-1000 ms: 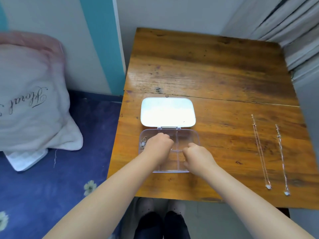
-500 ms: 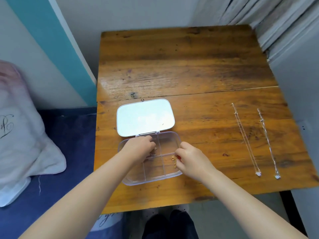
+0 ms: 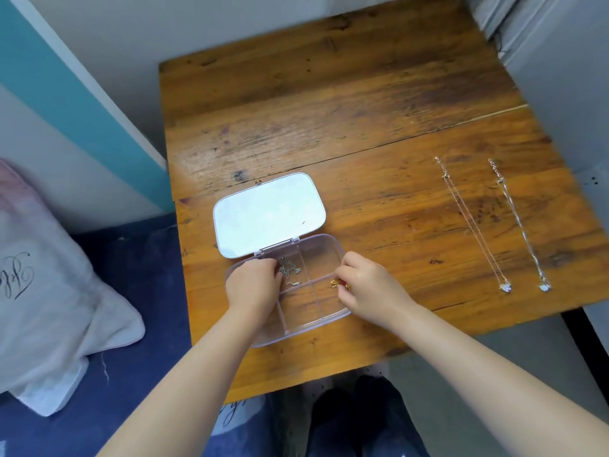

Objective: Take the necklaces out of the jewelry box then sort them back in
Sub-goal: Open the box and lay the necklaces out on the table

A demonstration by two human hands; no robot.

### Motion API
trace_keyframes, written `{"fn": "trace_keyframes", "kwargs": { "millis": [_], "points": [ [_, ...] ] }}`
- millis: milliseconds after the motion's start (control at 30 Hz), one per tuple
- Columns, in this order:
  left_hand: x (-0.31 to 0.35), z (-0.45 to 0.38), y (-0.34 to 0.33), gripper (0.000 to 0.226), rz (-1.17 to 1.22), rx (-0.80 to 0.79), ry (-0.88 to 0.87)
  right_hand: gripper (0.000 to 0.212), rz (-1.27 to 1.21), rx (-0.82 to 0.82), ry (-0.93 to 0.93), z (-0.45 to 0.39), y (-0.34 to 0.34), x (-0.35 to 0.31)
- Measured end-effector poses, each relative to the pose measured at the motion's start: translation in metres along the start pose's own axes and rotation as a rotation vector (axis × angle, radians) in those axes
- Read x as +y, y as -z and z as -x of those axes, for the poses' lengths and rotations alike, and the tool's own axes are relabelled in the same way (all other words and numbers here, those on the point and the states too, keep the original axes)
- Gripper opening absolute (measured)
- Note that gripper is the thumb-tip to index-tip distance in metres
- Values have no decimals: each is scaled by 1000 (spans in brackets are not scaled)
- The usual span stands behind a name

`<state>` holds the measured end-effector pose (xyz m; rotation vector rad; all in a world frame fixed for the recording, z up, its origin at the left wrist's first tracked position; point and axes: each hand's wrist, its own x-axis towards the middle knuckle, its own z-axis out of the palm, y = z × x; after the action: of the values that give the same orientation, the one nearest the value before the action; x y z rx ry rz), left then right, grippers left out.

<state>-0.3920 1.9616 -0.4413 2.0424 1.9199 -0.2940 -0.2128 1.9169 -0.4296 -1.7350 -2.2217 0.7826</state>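
1. Two bare forearms reach in from the bottom edge, elbows cut off; dark shapes below the counter's near edge are too blurred to name.
2. The left hand [image 3: 252, 288] covers the box's left compartments, fingers curled together over a tangled silver necklace [image 3: 290, 273]; whether it grips the chain is unclear.
3. The right hand [image 3: 369, 285] pinches a small gold and red necklace [image 3: 337, 284] at the box's right side.
4. The clear jewelry box [image 3: 309, 319] sits near the front of the wooden counter [image 3: 329, 127], its white lid [image 3: 268, 214] lying open flat behind it.
5. Well to the right, two thin necklaces lie straight and side by side: left chain [image 3: 474, 225], right chain [image 3: 519, 225].
6. A pale pillow [image 3: 43, 291] rests on blue bedding [image 3: 145, 268] at left; a wall with a teal stripe [image 3: 66, 94] stands behind.
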Motion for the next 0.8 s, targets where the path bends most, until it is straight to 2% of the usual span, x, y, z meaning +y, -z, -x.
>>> {"fn": "trace_keyframes", "kwargs": {
  "millis": [167, 333, 433, 500, 567, 600, 667, 800],
  "points": [
    [1, 6, -15, 8, 47, 83, -75, 7, -9, 35, 19, 1, -3, 2],
    [1, 5, -15, 17, -130, -6, -91, 3, -8, 57, 47, 3, -3, 2],
    [7, 8, -4, 13, -200, -60, -158, 4, -10, 62, 54, 4, -4, 3],
    [11, 8, 2, 30, -285, -85, -265, 7, -18, 58, 53, 5, -5, 4],
    [12, 4, 3, 43, -296, -26, -337, 10, -41, 57, 47, 7, -4, 4],
    [13, 4, 5, 39, -361, -36, -355, 11, -53, 62, 45, 9, -3, 4],
    [19, 5, 14, 21, -428, -156, -347, 13, -75, 63, 34, 12, -1, 2],
    [18, -6, 12, 29, -488, -184, -414, 16, -96, 52, 14, 18, 1, 0]
  ]
}}
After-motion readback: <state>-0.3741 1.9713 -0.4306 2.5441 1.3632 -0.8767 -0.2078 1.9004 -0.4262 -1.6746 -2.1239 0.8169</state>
